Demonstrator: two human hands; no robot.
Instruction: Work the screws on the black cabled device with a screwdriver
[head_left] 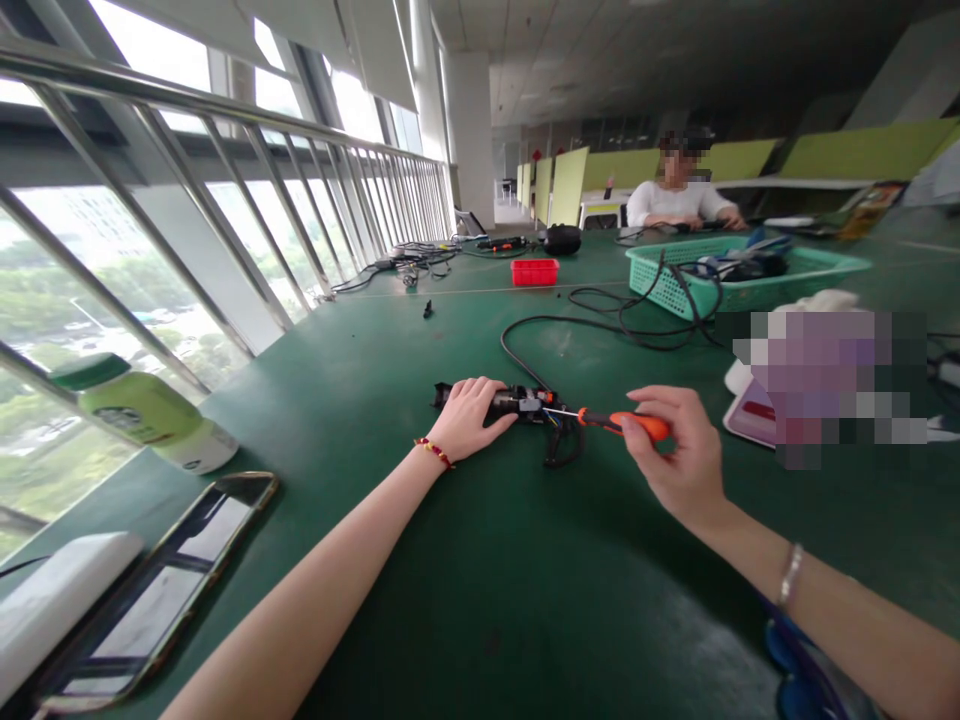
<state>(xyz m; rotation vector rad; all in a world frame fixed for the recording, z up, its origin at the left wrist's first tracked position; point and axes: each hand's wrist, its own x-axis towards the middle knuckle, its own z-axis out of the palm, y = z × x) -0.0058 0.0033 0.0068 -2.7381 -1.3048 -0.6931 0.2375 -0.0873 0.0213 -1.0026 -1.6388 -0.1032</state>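
My left hand lies over a small black device on the green table, fingers curled around its body and pressing it down. My right hand grips an orange-handled screwdriver. Its thin shaft points left and its tip meets the device's right end, where coloured wires show. A black cable runs from the device away towards the back of the table.
A teal basket of cables and a red tray stand farther back. A green-capped bottle lies at the left by a phone and a white object. A person in white sits at the far end.
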